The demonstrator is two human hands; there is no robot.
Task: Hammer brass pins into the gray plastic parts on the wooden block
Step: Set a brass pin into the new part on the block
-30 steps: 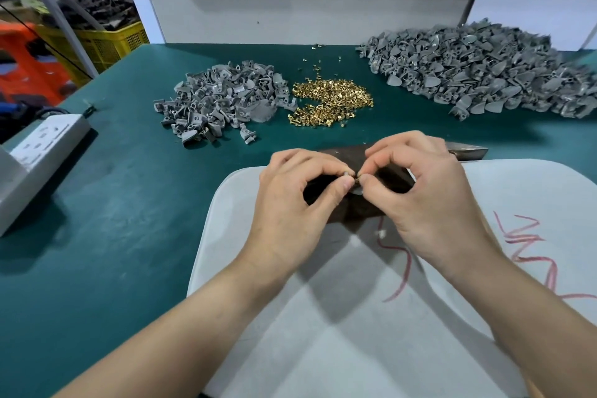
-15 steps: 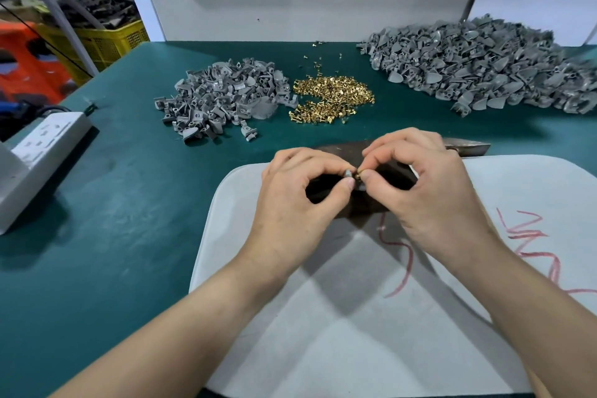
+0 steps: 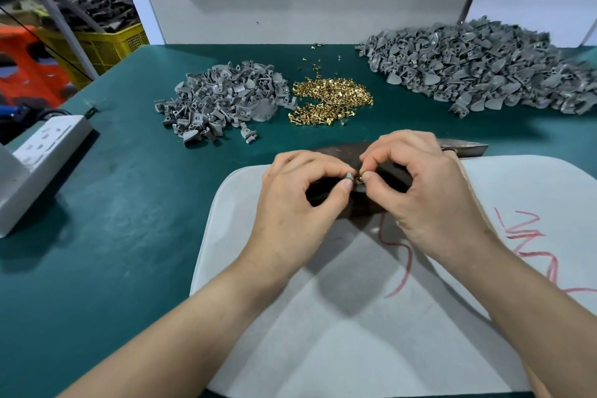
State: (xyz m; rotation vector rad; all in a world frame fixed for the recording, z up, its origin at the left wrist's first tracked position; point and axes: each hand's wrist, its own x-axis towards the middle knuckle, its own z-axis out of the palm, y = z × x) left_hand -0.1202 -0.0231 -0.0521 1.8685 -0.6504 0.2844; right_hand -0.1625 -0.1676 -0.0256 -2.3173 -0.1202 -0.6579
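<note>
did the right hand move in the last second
No. The right hand still pinches the brass pin at the same spot over the wooden block, no nearer the pin pile.

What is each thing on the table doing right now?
left hand, pinching a gray plastic part.
right hand, pinching a brass pin touching that part.
wooden block, lying under both hands.
hammer, lying flat, not held.
brass pin pile, loose heap, untouched.
small gray pile, loose, untouched.
big gray pile, loose, untouched.

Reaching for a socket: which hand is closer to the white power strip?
Left. The left hand is over the white pad, to the right of the power strip; the right hand is farther right, beyond it.
</note>
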